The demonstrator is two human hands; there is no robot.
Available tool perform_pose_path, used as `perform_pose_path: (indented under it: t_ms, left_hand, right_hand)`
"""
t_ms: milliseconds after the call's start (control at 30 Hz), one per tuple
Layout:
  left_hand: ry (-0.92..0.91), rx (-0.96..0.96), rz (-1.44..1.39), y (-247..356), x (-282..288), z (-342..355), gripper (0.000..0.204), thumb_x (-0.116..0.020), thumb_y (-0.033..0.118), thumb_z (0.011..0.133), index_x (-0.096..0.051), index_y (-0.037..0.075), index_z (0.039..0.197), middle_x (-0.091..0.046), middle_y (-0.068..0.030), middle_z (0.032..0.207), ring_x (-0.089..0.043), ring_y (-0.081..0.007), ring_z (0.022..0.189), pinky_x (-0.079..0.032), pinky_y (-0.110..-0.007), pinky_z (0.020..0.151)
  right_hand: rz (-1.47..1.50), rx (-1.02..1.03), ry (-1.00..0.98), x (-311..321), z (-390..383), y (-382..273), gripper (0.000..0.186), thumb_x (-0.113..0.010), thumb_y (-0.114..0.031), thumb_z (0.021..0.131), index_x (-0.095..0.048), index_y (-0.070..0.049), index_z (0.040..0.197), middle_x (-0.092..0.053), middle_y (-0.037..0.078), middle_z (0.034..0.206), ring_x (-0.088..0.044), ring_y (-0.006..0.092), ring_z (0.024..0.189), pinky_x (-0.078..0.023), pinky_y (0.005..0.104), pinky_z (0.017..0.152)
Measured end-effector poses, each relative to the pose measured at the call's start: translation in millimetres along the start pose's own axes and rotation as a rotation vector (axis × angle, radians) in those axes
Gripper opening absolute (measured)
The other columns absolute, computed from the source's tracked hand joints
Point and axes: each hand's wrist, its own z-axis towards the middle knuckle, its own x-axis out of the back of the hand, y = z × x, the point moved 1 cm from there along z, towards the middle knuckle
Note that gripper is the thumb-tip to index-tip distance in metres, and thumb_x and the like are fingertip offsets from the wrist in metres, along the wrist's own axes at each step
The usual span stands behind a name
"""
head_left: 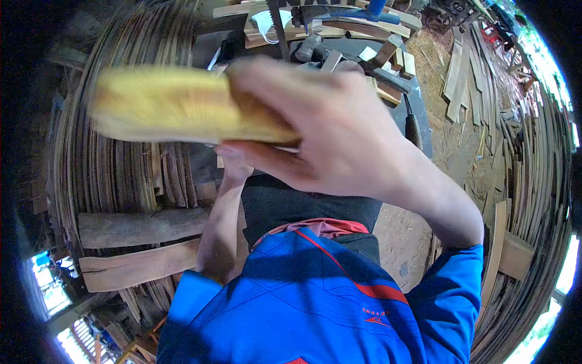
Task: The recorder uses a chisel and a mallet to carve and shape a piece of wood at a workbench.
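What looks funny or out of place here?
Maybe the white thing, perhaps a mask, at the top: it looks soft and crumpled, odd among wood and tools like the saw.

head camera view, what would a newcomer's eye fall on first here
Most likely the blurred yellow oblong block, large in the upper left and held by the person's bare right hand. Next comes the bright blue shirt with red trim, filling the lower middle. Then the dense stack of long brown wooden boards along the left side draws the eye.
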Motion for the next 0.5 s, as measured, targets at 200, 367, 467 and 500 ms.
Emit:
perform_pose_path:
  t_ms: [200, 367, 467, 500]
  left_hand:
    - [0.018, -0.103, 0.112, 0.2, 3.7, -1.5, 0.012, -0.051, -0.004, 0.085, -0.051, 0.006, 0.078, -0.045, 0.0018, 0.062, -0.041, -0.0063, 0.049, -0.032, -0.023, 0.044]
    - [0.055, -0.213, 0.218, -5.6, 8.8, 2.2, 0.013, -0.051, -0.004, 0.085, -0.05, 0.006, 0.077, -0.045, 0.0021, 0.062, -0.041, -0.0062, 0.049, -0.031, -0.023, 0.044]
    - [0.089, -0.275, 0.279, -6.6, 5.6, 1.9, 0.013, -0.051, -0.004, 0.085, -0.05, 0.006, 0.076, -0.044, 0.0023, 0.062, -0.04, -0.0062, 0.049, -0.031, -0.023, 0.044]
    - [0.096, -0.297, 0.298, -9.3, 2.3, 5.3, 0.014, -0.051, -0.004, 0.085, -0.05, 0.006, 0.076, -0.044, 0.0024, 0.062, -0.04, -0.0062, 0.049, -0.031, -0.023, 0.044]
  right_hand:
    - [-0.024, -0.008, -0.01, 9.9, 14.3, -5.6, 0.037, -0.068, -0.034, 0.082, -0.052, -0.003, 0.095, -0.06, 0.014, 0.075, -0.064, 0.034, 0.063, -0.052, 0.0438, 0.055]
    - [-0.202, -0.174, -0.539, 7.8, -0.2, 1.8, 0.037, -0.073, -0.032, 0.081, -0.056, -0.006, 0.099, -0.061, 0.011, 0.081, -0.064, 0.033, 0.07, -0.051, 0.0397, 0.06]
    - [-0.03, -0.155, -0.063, 13.5, 0.8, 4.3, 0.044, -0.076, -0.027, 0.079, -0.056, -0.004, 0.111, -0.061, 0.011, 0.08, -0.063, 0.0315, 0.067, -0.051, 0.0374, 0.062]
    - [-0.068, -0.108, -0.178, 9.2, -6.7, 13.2, 0.045, -0.076, -0.027, 0.079, -0.056, -0.003, 0.111, -0.062, 0.011, 0.081, -0.064, 0.0305, 0.068, -0.051, 0.0373, 0.062]
